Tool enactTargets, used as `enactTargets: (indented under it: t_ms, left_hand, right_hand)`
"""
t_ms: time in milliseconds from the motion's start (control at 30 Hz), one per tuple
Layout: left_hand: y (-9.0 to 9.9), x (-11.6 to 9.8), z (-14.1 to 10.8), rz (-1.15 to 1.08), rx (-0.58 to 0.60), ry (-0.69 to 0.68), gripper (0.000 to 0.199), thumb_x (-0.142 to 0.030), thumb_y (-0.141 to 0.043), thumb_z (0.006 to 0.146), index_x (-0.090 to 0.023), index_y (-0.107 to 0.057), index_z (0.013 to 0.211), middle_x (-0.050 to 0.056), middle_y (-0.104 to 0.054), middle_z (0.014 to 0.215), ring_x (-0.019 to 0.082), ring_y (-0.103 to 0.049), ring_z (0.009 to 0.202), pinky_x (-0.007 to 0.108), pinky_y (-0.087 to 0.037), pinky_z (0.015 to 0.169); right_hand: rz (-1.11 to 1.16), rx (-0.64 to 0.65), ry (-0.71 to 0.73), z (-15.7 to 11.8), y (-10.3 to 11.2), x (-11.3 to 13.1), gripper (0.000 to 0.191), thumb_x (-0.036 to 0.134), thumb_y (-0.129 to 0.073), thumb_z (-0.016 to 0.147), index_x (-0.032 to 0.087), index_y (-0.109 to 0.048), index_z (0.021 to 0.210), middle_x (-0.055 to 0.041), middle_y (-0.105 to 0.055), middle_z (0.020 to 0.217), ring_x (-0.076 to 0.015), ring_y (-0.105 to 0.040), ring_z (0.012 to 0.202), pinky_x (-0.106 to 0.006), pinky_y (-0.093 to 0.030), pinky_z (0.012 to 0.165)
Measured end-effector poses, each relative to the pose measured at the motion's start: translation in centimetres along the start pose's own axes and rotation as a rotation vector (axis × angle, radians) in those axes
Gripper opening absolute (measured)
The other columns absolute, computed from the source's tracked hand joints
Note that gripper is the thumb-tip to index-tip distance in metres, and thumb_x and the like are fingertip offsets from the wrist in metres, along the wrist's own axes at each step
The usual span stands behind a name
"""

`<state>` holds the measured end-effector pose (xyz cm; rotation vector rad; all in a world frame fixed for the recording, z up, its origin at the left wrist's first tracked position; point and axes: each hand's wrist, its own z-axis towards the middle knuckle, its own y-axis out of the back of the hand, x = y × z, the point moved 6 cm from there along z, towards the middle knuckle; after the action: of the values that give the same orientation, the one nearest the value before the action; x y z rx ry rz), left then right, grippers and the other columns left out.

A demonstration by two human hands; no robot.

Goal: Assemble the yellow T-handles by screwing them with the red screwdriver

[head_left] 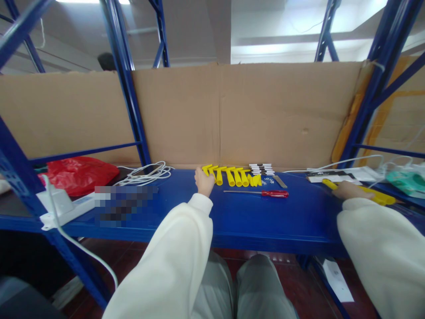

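My left hand [204,181] is closed on the leftmost yellow T-shaped plastic piece [207,169], at the end of a row of several similar yellow pieces [229,177]. The fingers partly hide that piece. Far to the right, my right hand [352,190] is wrapped over a long yellow object [383,197], whose ends show on both sides of the hand; its kind is unclear. Between the hands, a screwdriver with a red handle [275,193] lies crosswise in front of the row. Small yellow pieces [255,180] lie at the row's right end.
White-and-black sticks [262,170] are stacked behind small silvery bits [269,181] and a thin grey strip [280,181]. On the left are a red plastic bag [79,175], a white power strip [83,204] and a coiled white cable [146,173]. A cardboard sheet [175,115] backs the blue shelf [252,221].
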<state>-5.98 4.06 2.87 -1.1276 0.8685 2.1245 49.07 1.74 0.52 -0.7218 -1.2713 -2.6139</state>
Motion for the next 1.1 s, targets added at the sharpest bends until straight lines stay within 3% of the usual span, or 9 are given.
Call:
enactTargets:
  t_ms: [67, 100, 200, 300, 400, 533, 667, 833, 1100]
  left_hand:
    - [0.0, 0.1, 0.1, -0.001, -0.011, -0.005, 0.051, -0.004, -0.061, 0.077, -0.015, -0.052, 0.126, 0.018, -0.059, 0.134, 0.028, -0.051, 0.134, 0.041, -0.040, 0.113]
    - [-0.1, 0.1, 0.2, -0.006, -0.017, -0.009, 0.051, -0.004, -0.061, 0.077, -0.016, -0.053, 0.125, 0.017, -0.060, 0.133, 0.028, -0.052, 0.133, 0.041, -0.039, 0.113]
    - [-0.1, 0.2, 0.4, -0.030, -0.026, -0.025, 0.051, -0.004, -0.061, 0.075, -0.016, -0.054, 0.124, 0.016, -0.061, 0.132, 0.026, -0.054, 0.131, 0.039, -0.038, 0.114]
    - [-0.3, 0.3, 0.6, -0.045, -0.014, -0.042, 0.049, -0.003, -0.060, 0.075, -0.014, -0.055, 0.123, 0.017, -0.061, 0.131, 0.026, -0.055, 0.129, 0.037, -0.038, 0.114]
    - [-0.5, 0.5, 0.7, -0.061, 0.004, -0.033, 0.046, -0.004, -0.059, 0.076, -0.014, -0.057, 0.121, 0.017, -0.062, 0.130, 0.025, -0.056, 0.128, 0.037, -0.039, 0.113]
    - [-0.7, 0.6, 0.8, -0.099, 0.016, -0.021, 0.046, -0.005, -0.059, 0.076, -0.015, -0.059, 0.121, 0.016, -0.063, 0.131, 0.025, -0.059, 0.126, 0.036, -0.042, 0.111]
    - [-1.3, 1.1, 0.8, -0.172, 0.076, 0.046, 0.044, -0.004, -0.056, 0.077, -0.016, -0.062, 0.119, 0.015, -0.066, 0.131, 0.023, -0.062, 0.122, 0.034, -0.047, 0.105]
    - [-2.3, 1.0, 0.6, -0.339, 0.192, 0.091, 0.038, -0.002, -0.054, 0.075, -0.010, -0.068, 0.110, 0.018, -0.071, 0.123, 0.025, -0.066, 0.118, 0.034, -0.049, 0.102]
    - [-3.6, -0.1, -0.3, -0.507, 0.444, 0.124, 0.037, -0.004, -0.061, 0.071, -0.014, -0.071, 0.105, 0.013, -0.075, 0.113, 0.026, -0.068, 0.114, 0.042, -0.050, 0.103]
  right_hand:
    - [-0.150, 0.041, -0.287, -0.4, 0.3, -0.7, 0.010, 0.035, -0.066, 0.060, 0.030, -0.061, 0.067, -0.0196, -0.069, 0.096, -0.0540, -0.057, 0.113, -0.077, -0.029, 0.086]
    - [-0.182, 0.067, -0.331, -0.6, 0.5, -0.2, 0.012, 0.036, -0.067, 0.061, 0.030, -0.062, 0.070, -0.0202, -0.070, 0.099, -0.0531, -0.059, 0.112, -0.074, -0.033, 0.086]
    - [-0.165, 0.070, -0.259, -0.8, 1.0, 4.0, 0.022, 0.041, -0.063, 0.072, 0.028, -0.067, 0.090, -0.0220, -0.070, 0.110, -0.0476, -0.061, 0.113, -0.062, -0.044, 0.086]
    - [-0.135, 0.006, -0.258, -0.5, 1.3, 9.1, 0.036, 0.032, -0.059, 0.078, 0.015, -0.067, 0.109, -0.0279, -0.068, 0.115, -0.0420, -0.064, 0.114, -0.050, -0.048, 0.087]
    - [-0.040, -0.109, -0.211, 0.2, 0.9, 14.6, 0.043, 0.029, -0.061, 0.076, 0.012, -0.065, 0.116, -0.0239, -0.070, 0.112, -0.0377, -0.066, 0.109, -0.045, -0.050, 0.086]
    - [0.209, -0.186, -0.035, -0.5, -1.6, 21.5, 0.044, 0.034, -0.062, 0.078, 0.011, -0.067, 0.115, -0.0185, -0.074, 0.106, -0.0315, -0.069, 0.100, -0.040, -0.053, 0.085]
    - [0.295, -0.027, 0.157, -3.8, -5.6, 26.2, 0.044, 0.026, -0.058, 0.081, 0.014, -0.066, 0.122, -0.0147, -0.075, 0.109, -0.0277, -0.070, 0.100, -0.037, -0.054, 0.086]
    - [0.181, 0.161, 0.445, -7.4, -8.2, 28.8, 0.046, 0.019, -0.061, 0.080, 0.018, -0.067, 0.125, -0.0119, -0.073, 0.120, -0.0270, -0.068, 0.109, -0.038, -0.051, 0.096]
    - [0.214, 0.317, 0.498, -8.5, -8.9, 29.0, 0.039, 0.018, -0.064, 0.079, 0.019, -0.071, 0.118, -0.0082, -0.076, 0.111, -0.0244, -0.072, 0.097, -0.032, -0.054, 0.088]
